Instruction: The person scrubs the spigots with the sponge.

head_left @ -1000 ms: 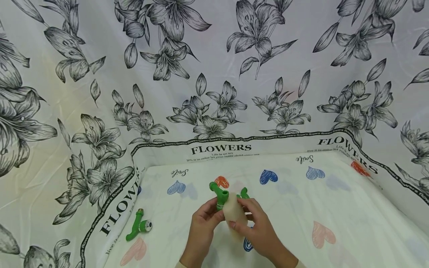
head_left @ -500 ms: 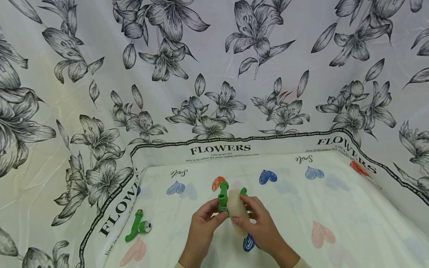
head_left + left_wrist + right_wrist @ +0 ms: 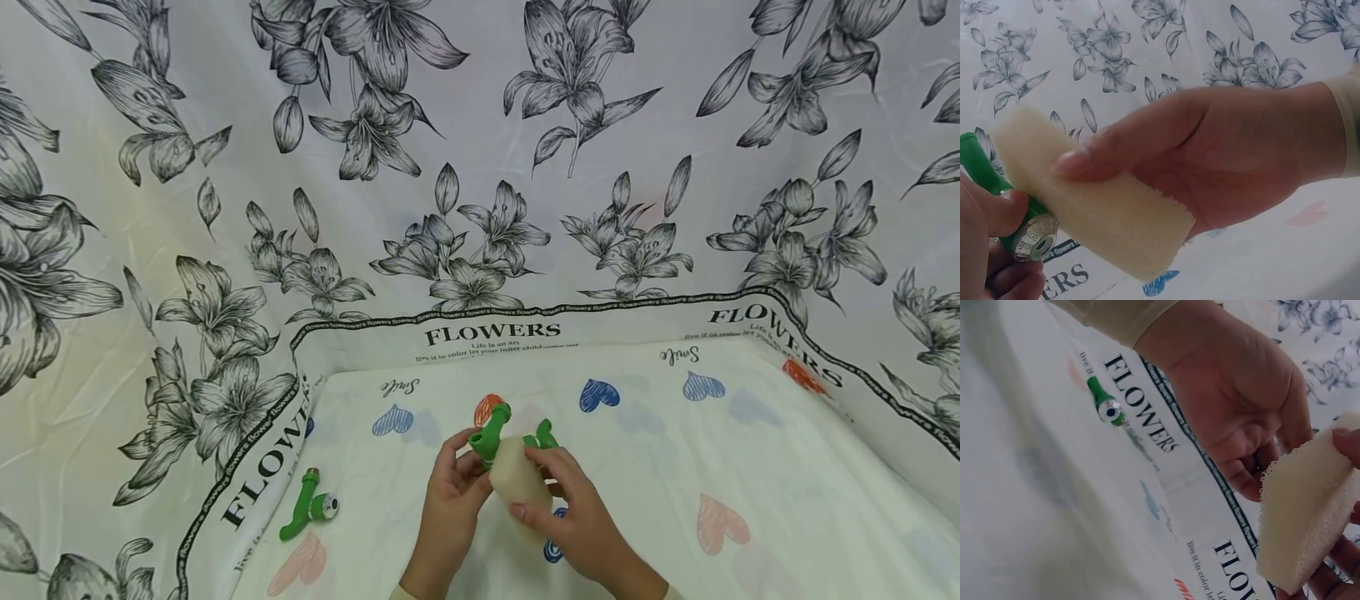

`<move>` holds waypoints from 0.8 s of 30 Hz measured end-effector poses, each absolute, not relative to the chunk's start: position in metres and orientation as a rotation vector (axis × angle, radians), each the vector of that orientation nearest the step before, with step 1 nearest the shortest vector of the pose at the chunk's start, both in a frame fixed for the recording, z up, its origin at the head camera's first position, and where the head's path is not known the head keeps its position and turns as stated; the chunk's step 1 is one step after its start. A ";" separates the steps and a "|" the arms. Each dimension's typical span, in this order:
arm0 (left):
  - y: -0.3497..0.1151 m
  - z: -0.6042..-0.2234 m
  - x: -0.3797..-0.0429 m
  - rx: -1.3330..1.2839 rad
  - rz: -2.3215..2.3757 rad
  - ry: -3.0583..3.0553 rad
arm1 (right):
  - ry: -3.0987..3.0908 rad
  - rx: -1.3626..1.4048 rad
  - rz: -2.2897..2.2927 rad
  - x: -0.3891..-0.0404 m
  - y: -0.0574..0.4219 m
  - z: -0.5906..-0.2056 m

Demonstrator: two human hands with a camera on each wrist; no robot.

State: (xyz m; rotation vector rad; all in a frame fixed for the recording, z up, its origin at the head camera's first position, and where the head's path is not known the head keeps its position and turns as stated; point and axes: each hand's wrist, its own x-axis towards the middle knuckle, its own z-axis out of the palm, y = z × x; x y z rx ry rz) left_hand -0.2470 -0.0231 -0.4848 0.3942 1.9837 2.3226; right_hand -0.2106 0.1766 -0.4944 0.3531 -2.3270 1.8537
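Note:
My left hand [image 3: 448, 496] grips a green plastic tap [image 3: 491, 433] above the cloth, its spout pointing up and away. In the left wrist view, the thumb lies across the tap near its silvery collar [image 3: 1036, 236]. A beige, rough-textured sponge [image 3: 516, 475] is pinched in my right hand [image 3: 585, 518], thumb on the near face and fingers behind. From the head, the sponge covers the tap's lower part. Sponge and tap meet or nearly meet; contact cannot be told for certain. The right wrist view shows the sponge [image 3: 1304, 512] with the left palm [image 3: 1235, 394] behind it.
A second green tap [image 3: 308, 505] lies on the left of the heart-printed white cloth [image 3: 637, 483]. Another green tap [image 3: 546, 433] lies beyond my right hand, partly hidden. Flower-printed curtains [image 3: 480, 225] rise behind and at both sides.
The tap has been turned in my left hand, its spout swinging from left to upright and now leaning right. The sponge shifted slightly right, then back left across the tap's lower part.

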 end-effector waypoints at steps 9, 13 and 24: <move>-0.025 -0.487 -0.248 0.424 2.346 1.923 | -2.242 0.438 1.771 -0.208 0.177 -0.492; -0.021 -0.485 -0.246 0.273 2.398 1.876 | -2.219 0.408 1.772 -0.207 0.176 -0.488; -0.017 -0.486 -0.243 0.259 2.530 1.583 | -2.126 0.375 1.796 -0.213 0.176 -0.495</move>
